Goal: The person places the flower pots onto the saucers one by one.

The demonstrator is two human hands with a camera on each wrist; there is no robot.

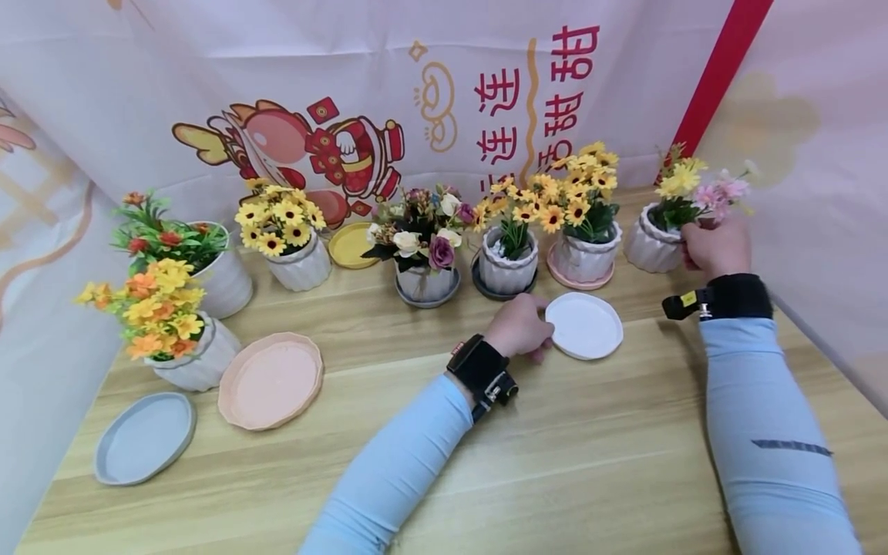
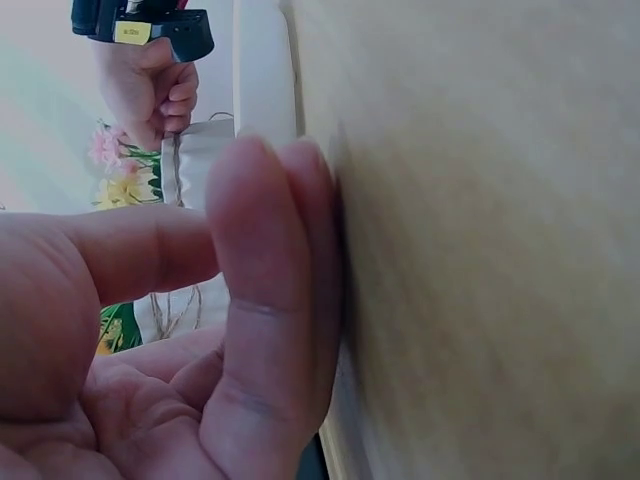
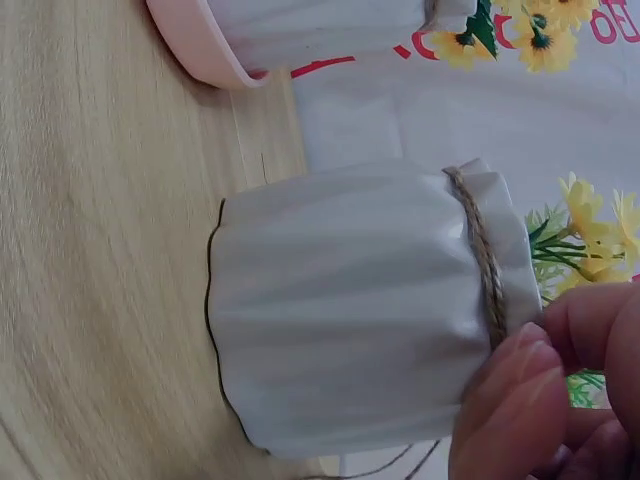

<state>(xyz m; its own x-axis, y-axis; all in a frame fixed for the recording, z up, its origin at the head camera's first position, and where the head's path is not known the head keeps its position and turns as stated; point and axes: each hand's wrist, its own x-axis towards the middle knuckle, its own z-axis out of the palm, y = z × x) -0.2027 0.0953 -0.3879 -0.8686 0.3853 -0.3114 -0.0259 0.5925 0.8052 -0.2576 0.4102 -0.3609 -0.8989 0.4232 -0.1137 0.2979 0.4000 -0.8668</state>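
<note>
At the right of the head view my right hand (image 1: 721,245) pinches the rim of a white fluted flower pot (image 1: 652,243) that holds yellow and pink flowers. The right wrist view shows thumb and fingers at the rim, beside a twine band on the pot (image 3: 350,310); its base is at the tabletop. My left hand (image 1: 522,327) pinches the left edge of a white saucer (image 1: 585,325), which lies in front of the potted flowers. In the left wrist view the fingers (image 2: 265,240) hide most of that edge, and only part of the saucer (image 2: 265,75) shows.
Yellow sunflower pots stand on a pink saucer (image 1: 581,281) and a dark saucer (image 1: 502,291). A rose pot (image 1: 423,284) sits on another. To the left are more flower pots, a yellow saucer (image 1: 352,245), a larger pink saucer (image 1: 270,381) and a grey-blue saucer (image 1: 146,439).
</note>
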